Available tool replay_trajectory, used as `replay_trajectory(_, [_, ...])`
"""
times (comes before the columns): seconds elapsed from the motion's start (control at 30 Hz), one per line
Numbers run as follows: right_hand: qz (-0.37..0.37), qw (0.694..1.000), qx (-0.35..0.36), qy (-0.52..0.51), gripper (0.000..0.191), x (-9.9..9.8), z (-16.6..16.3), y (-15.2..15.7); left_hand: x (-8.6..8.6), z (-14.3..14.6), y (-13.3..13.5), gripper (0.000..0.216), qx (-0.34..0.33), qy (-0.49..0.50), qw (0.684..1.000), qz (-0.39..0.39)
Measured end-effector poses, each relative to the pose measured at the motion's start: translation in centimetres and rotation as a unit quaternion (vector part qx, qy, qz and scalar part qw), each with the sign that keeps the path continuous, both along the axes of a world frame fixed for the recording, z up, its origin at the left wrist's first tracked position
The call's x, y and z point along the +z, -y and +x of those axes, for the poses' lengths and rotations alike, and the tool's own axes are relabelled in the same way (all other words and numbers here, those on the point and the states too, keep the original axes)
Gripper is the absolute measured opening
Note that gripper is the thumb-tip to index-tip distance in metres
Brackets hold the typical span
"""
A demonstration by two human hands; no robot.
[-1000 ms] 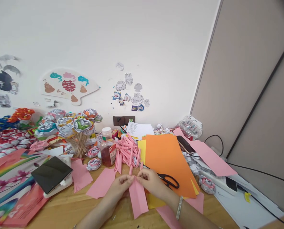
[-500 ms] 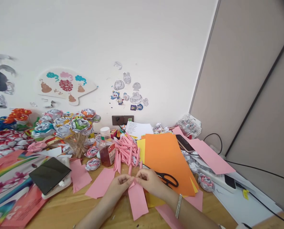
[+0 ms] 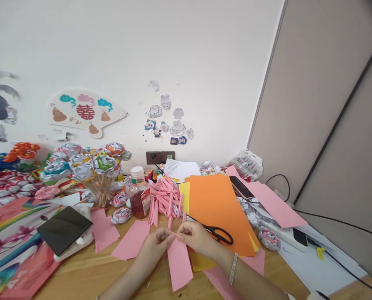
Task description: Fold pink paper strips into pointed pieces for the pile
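So my left hand (image 3: 157,242) and right hand (image 3: 194,238) are pinching the strip (image 3: 180,268) at its top end, toward the worktop's (image 3: 76,280) near edge, probably keeping it steady; scissors (image 3: 216,228) are sitting beside the right one, handily reachable.

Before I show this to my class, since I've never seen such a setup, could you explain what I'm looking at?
There's no machine: these are a person's bare hands, seen by a camera worn on the head, looking forward and down. The left hand and right hand pinch the upper end of a pink paper piece. On the wooden table are a pile of folded pink strips, a bottle, black-handled scissors and an orange sheet. Paper flowers are at the left.
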State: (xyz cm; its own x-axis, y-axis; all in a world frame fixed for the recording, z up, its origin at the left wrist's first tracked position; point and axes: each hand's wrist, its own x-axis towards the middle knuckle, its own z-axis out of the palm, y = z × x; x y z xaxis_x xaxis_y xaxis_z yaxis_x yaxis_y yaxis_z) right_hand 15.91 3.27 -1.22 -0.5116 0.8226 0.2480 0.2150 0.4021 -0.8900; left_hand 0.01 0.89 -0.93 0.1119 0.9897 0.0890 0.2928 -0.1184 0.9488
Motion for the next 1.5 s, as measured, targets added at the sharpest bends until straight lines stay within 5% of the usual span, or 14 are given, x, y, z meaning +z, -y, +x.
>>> replay_trajectory(0.53, [0.022,0.998,-0.053,0.038,0.014,-0.43,-0.66,0.28,-0.79,0.64,0.44,0.035,0.075,-0.069,0.994,0.026])
replay_trajectory(0.7, [0.023,0.997,-0.036,0.064,0.027,-0.26,-0.74,0.41,-0.76,0.9,0.85,0.031,0.047,-0.034,0.998,-0.028])
replay_trajectory(0.97, [-0.004,0.998,-0.05,0.042,0.031,0.01,-0.55,0.2,-0.45,0.3,0.47,0.027,0.004,-0.04,0.999,0.03])
replay_trajectory(1.5, [0.022,0.998,-0.014,0.06,0.033,-0.25,-0.52,0.51,-0.31,0.57,0.8,0.025,0.046,-0.116,0.99,0.068])
